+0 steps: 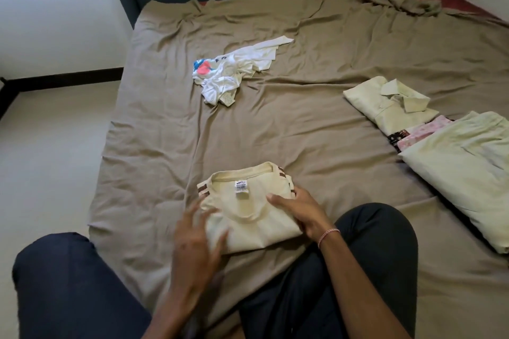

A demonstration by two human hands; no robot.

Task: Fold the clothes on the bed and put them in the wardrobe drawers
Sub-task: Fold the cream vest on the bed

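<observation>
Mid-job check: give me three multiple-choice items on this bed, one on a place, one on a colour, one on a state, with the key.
1. The crumpled white T-shirt with the blue and red print lies: A. beyond the folded cream cotton T-shirt, mid-bed; B. on the pile at right; C. on the floor.
2. The sleeve stripes of the folded cream cotton T-shirt are: A. blue; B. brown; C. green.
3. The pale green collared shirt at right is: A. crumpled; B. folded; C. hanging.
Key: 1 A, it sits alone on the brown sheet, farther from the person; 2 B, brown bands show at both sleeve edges; 3 B, it lies flat and squared with its collar on top.
</observation>
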